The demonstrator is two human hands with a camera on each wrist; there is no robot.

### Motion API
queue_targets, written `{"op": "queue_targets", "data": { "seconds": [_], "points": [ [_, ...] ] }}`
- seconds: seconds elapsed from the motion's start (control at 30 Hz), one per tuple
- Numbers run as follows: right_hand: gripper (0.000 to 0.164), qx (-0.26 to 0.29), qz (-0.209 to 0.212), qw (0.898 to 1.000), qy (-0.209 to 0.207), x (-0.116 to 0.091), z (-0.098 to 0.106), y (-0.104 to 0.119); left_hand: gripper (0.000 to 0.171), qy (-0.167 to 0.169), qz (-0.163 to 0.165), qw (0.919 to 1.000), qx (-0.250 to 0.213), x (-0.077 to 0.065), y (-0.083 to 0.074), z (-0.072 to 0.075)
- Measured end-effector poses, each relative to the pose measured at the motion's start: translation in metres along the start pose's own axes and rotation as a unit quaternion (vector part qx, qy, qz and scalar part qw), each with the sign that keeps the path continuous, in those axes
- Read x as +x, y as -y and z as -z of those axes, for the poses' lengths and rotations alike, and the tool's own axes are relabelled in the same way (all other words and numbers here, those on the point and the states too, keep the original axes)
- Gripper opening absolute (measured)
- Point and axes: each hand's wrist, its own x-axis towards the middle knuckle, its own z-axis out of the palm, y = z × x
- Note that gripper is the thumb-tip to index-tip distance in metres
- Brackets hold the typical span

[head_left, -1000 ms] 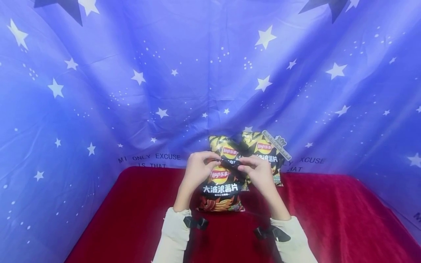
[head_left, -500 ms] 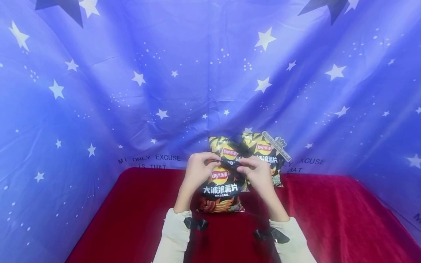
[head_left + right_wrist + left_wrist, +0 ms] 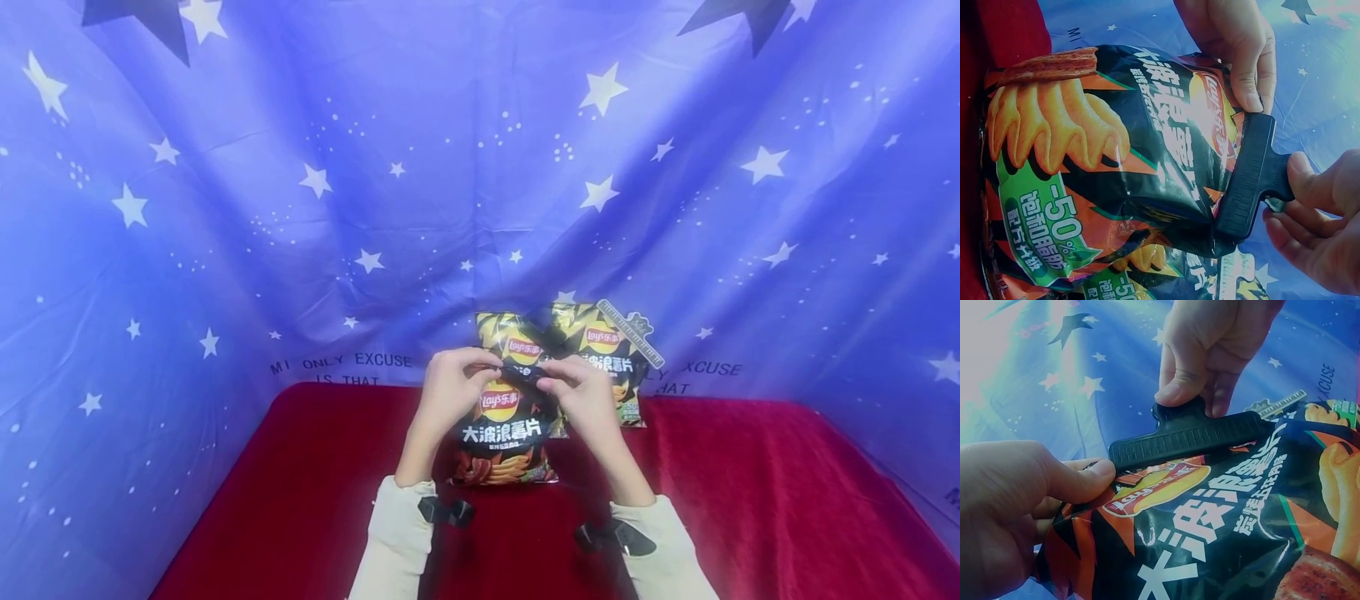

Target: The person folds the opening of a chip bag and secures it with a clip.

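Observation:
A black and orange Lay's potato chip bag (image 3: 502, 442) stands at the front of the group, its top edge up. My left hand (image 3: 450, 392) pinches the bag's top left corner between thumb and fingers, as the left wrist view shows. Across that top edge lies a black bag clip (image 3: 1249, 178) with a ribbed bar. My right hand (image 3: 588, 396) pinches the clip's handle with thumb and fingers. In the left wrist view the clip's left end touches or nearly touches my left thumb. How far the clip's jaws are apart cannot be seen.
Behind are two more chip bags: a left one (image 3: 517, 329) and a right one (image 3: 611, 342). A pale ruler-patterned clip (image 3: 632, 333) sits on the right one's top corner. A red velvet cloth (image 3: 337, 500) covers the table; a blue starry curtain (image 3: 450, 125) hangs behind.
My right hand has shifted slightly left, toward my left hand, bringing the black clip along the bag's top edge. My left hand has stayed in place on the bag.

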Motion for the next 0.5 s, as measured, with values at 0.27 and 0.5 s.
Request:
{"op": "queue_targets", "data": {
  "seconds": [0.27,0.5],
  "points": [
    [0.026,0.025,0.017,0.998,0.054,0.005,0.007,-0.008,0.018,0.007,0.000,1.0000,0.001,0.001,0.002,0.000],
    [0.037,0.032,-0.026,0.992,0.117,0.007,0.014,-0.014,0.022,0.008,-0.028,0.9993,0.022,0.000,0.003,0.003]
  ]
}}
